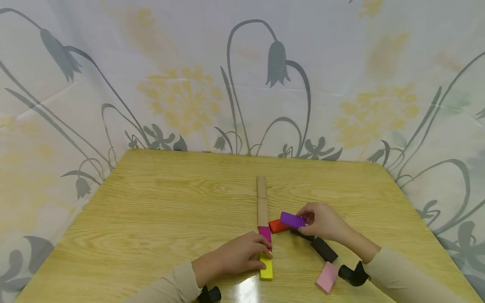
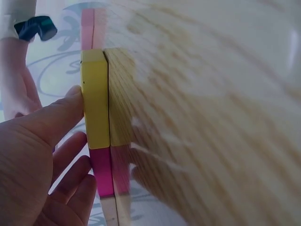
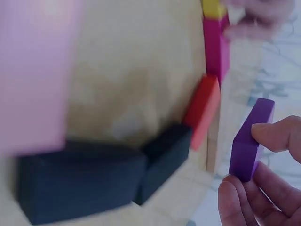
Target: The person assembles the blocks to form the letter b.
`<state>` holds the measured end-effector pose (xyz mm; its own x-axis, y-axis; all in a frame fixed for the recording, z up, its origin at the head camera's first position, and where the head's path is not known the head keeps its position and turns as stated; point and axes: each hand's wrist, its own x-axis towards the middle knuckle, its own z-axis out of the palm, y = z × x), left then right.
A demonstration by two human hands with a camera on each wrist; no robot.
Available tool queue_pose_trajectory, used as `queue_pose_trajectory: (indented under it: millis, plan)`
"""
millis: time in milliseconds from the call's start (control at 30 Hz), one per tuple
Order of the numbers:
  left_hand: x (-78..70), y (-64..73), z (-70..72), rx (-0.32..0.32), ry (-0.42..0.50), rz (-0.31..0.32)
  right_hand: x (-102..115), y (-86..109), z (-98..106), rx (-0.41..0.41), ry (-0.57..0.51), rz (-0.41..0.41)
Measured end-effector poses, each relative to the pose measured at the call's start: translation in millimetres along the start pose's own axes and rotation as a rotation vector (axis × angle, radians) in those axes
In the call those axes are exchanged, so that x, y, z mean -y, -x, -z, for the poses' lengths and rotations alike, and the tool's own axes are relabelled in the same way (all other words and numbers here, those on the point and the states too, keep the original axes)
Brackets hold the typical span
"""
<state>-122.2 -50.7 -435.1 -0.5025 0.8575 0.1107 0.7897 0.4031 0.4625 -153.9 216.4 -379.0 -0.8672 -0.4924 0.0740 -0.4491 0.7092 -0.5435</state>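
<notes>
My right hand [image 1: 326, 223] pinches a purple block [image 1: 292, 220] between thumb and fingers. It is raised over the red block [image 1: 278, 226] and the nearer end of a black block [image 3: 165, 162]. My left hand [image 1: 242, 254] rests over a yellow block [image 1: 267, 271] and a magenta block [image 1: 264, 235], which lie end to end. In the left wrist view the thumb tip touches the yellow block's upper edge, while the other fingers reach toward the magenta one and are partly hidden behind the blocks.
Two tan wooden blocks [image 1: 262, 202] extend the straight row toward the table's far edge. Beside it, a second black block [image 1: 324, 250] and a pink block [image 1: 326, 277] continue a curved line from the red one. A floral cloth [image 1: 242, 84] hangs behind the wooden table [image 1: 170, 198].
</notes>
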Motion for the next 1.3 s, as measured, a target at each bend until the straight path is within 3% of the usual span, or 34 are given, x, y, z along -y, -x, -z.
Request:
queue_pose_trajectory:
  millis: [133,333,567,833,1067,1300]
  plan:
    - [-0.6,-0.1,0.3,0.001,0.012,0.009,7.3,17.2,-9.1,0.068,-0.035,0.051]
    - [-0.9,-0.9,0.6,-0.004,-0.004,0.008,15.2,36.1,-28.1,0.163,-0.100,0.065]
    - [1.2,-0.1,-1.9,-0.010,0.009,0.003,17.5,45.0,-45.5,0.198,-0.111,0.155]
    - [2.1,-0.4,-2.2,-0.015,0.010,0.002,15.2,47.4,-51.3,0.229,-0.077,0.168]
    - [-0.7,0.0,-0.6,-0.008,0.002,0.008,4.1,53.8,-32.8,0.253,-0.109,0.251]
    - [-0.1,0.3,-0.2,0.005,0.006,0.011,-27.4,77.9,-3.6,0.210,0.043,0.353]
